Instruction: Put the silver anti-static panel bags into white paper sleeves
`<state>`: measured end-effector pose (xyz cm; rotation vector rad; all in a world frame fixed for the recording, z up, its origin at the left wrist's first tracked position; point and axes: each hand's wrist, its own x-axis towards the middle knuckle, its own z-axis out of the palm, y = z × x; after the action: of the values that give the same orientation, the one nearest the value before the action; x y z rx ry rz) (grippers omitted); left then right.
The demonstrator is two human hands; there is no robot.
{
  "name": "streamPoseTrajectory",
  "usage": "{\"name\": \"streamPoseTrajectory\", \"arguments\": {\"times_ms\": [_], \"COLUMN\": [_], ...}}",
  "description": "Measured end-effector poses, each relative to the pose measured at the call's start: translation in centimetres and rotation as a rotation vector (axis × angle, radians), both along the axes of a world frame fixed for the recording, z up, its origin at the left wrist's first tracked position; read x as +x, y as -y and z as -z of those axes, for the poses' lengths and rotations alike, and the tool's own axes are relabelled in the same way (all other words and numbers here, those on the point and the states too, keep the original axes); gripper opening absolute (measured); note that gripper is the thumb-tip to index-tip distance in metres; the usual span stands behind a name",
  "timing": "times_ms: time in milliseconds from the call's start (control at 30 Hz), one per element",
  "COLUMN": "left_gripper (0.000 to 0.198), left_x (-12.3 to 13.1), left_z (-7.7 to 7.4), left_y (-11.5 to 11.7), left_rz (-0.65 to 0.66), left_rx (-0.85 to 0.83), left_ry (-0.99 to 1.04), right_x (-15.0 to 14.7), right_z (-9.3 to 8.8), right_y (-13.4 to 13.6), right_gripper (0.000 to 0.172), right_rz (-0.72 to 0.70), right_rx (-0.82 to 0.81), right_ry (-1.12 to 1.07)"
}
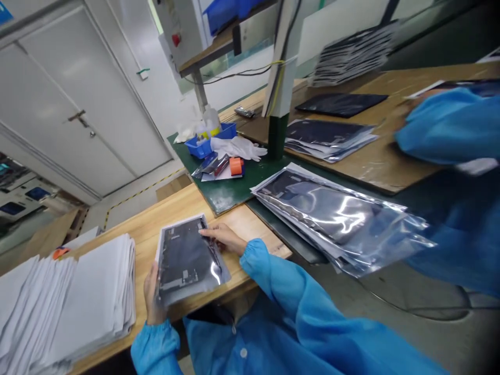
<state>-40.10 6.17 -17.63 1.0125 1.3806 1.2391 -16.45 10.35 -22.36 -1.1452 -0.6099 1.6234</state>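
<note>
**OP:** ok so what are the hands actually doing here?

**Reply:** Left hand has the near left edge of a flat black panel, thumb along the side, the rest of its fingers mostly out of sight. Right hand is closed on the far right edge, fingertips lying on the dark face. Can't tell how much of the pinch is underneath.

**OP:** And the panel's sitting where?

**Reply:** Over the wooden table, right in front of the person, with clear film sticking out past its edge. Can't tell if it's fully resting on the wood.

**OP:** Anything around it?

**Reply:** Piles of white sheets to the left. Past the panel there's a green mat with a blue bin, white gloves and an orange roll. To the right, a stack of shiny bagged panels hangs over the table edge.

**OP:** Someone else there too?

**Reply:** Yep, a co-worker's blue sleeve over the brown work surface, far right, pretty blurry.
</note>
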Motion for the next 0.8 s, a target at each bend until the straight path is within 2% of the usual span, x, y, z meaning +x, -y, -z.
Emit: {"name": "streamPoseTrajectory", "arguments": {"times_ms": [67,167,233,333,467,567,800], "left_gripper": [0.041,0.061,0.060,0.059,0.055,0.053,0.048], "left_x": [-0.5,-1.2,-1.3,-1.1,-1.3,-1.7,-3.0], "left_z": [-0.4,-0.7,-1.0,-1.5,-1.6,-1.2,0.4], "left_y": [0.4,0.8,1.2,2.0,2.8,3.2,3.8], "left_rz": [-0.020,-0.020,-0.024,-0.038,-0.067,-0.121,-0.165], "left_rx": [-0.017,-0.010,0.058,0.128,0.105,0.087,0.040], "left_ry": [0.076,0.279,0.347,0.233,0.193,0.202,0.203], "right_x": [-0.9,-2.5,-3.5,-4.2,-3.8,-3.4,-3.0], "right_z": [-0.1,-0.3,-0.3,-0.2,-0.5,-1.0,-1.5], "right_y": [-0.2,-0.1,0.2,0.9,1.4,1.3,1.1], "right_gripper": [0.028,0.017,0.017,0.018,0.027,0.034,0.034], "right_rz": [-0.026,-0.024,-0.011,0.008,-0.028,-0.123,-0.116], "right_rx": [-0.050,-0.070,-0.063,-0.040,-0.013,-0.017,-0.033], "right_ry": [-0.096,-0.139,-0.134,-0.076,0.091,0.169,0.217]}}
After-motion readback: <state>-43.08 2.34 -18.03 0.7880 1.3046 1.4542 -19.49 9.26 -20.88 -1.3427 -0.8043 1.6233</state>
